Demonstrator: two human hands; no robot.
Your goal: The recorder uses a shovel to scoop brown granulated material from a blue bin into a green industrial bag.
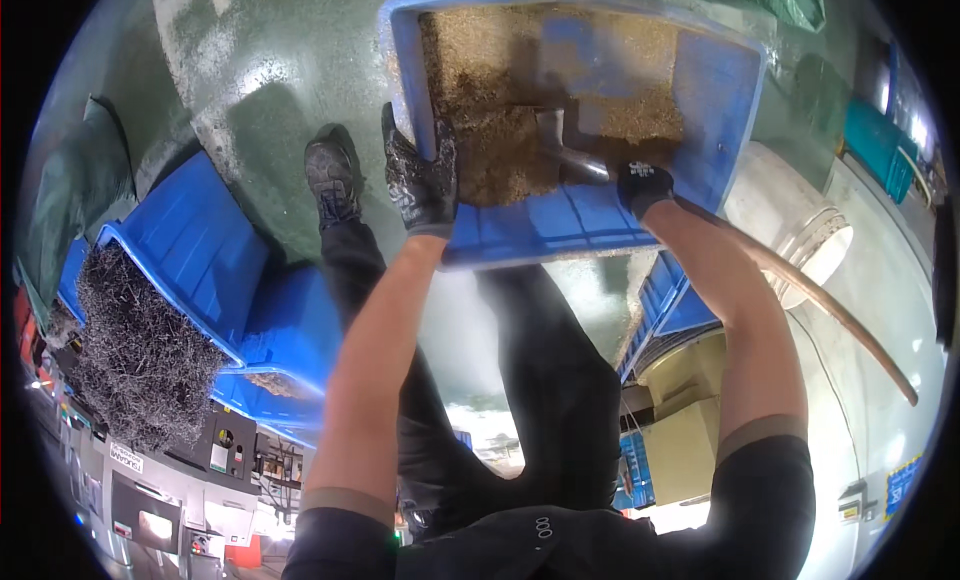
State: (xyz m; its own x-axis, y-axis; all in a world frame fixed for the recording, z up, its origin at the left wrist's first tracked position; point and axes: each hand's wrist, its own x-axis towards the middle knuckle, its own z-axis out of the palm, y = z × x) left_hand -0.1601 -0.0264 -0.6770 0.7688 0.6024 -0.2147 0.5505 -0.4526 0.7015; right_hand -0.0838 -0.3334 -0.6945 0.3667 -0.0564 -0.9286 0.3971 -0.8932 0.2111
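Observation:
A large blue plastic bin (580, 230) lies tilted in front of me, with brown-grey granular material (500, 160), probably fine metal chips, over its inside. My left hand (422, 185), in a dirty black glove, grips the bin's left rim, with fingers on both sides of the wall. In its own black glove, my right hand (645, 185) is closed round a long wooden-handled tool (850, 325) near its metal end. The tool's bent metal neck (582, 166) reaches into the bin; its tip meets the material. The handle runs back past my right forearm.
Dark curly metal shavings (150, 345) fill a blue bin (190, 250) at the left, near a green sack (85, 200). A white bucket (815, 245) lies on its side at the right. Machines (190, 500) stand at the lower left. My shoe (332, 180) is beside the tilted bin.

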